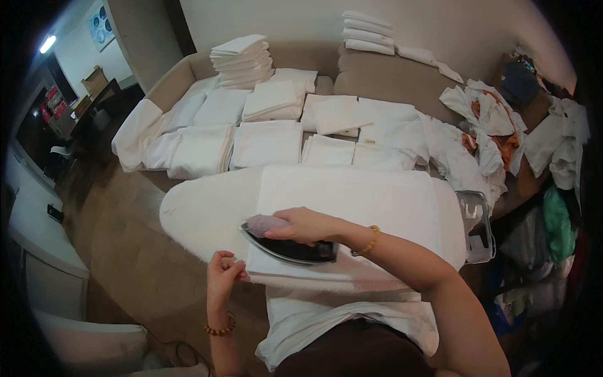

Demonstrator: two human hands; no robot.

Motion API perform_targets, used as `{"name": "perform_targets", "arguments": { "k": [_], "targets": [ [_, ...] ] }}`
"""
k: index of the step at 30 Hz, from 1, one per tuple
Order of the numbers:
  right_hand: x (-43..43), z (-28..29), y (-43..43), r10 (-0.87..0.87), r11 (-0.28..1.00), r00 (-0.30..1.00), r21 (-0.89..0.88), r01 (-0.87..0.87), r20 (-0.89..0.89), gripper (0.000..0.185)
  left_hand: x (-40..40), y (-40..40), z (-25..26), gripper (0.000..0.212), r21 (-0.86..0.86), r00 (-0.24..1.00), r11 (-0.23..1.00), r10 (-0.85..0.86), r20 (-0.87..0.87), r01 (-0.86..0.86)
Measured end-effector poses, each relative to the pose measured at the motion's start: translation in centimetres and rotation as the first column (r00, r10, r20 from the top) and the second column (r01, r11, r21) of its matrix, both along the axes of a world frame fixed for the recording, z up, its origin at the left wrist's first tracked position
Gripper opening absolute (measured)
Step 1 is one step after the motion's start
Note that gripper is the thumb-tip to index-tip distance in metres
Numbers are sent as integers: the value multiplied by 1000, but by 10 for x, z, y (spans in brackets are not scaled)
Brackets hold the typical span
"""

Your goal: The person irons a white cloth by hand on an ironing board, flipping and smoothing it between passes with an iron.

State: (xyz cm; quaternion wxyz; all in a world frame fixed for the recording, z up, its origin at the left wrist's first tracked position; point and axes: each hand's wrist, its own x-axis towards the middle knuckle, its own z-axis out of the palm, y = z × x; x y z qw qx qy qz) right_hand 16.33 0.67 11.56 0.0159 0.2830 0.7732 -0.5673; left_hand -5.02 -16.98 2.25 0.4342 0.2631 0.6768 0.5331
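Observation:
My right hand [301, 226] grips an electric iron [297, 249] by its handle, which is wrapped in a purplish cover. The iron lies flat on a white cloth [348, 202], its tip pointing left, close to the cloth's left edge. This cloth is spread smooth over an ironing board [207, 207] with a pale fleecy cover. At the cloth's near left corner is my left hand [224, 273], fingers curled and fingertips right at the edge. Whether they pinch the fabric is hard to make out. More white fabric [339, 311] hangs between the board and my body.
Behind the board, a beige sofa [311, 54] carries folded white cloths [268, 143] and a tall stack [242, 61]. Rumpled white and orange fabric [490, 127] heaps at the right. A metal iron rest [478, 226] juts from the board's right end. A cord [186, 353] lies at lower left.

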Motion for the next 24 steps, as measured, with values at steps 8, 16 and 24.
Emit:
{"name": "perform_targets", "arguments": {
  "k": [8, 16, 24],
  "targets": [
    [-30, -12, -31, 340, 916, 939, 213, -341, 40, 61, -77, -8, -2, 9, 349, 822, 774, 570, -18, -529],
    [-33, -20, 17, 120, 876, 992, 473, -95, -23, 66, -32, 30, 3, 8, 317, 914, 927, 295, -280, -202],
    [-28, -17, 78, -113, 974, 994, 199, 108, 11, 59, -7, 35, -26, 17, 239, 959, 930, 254, 128, -278]
  ]
}}
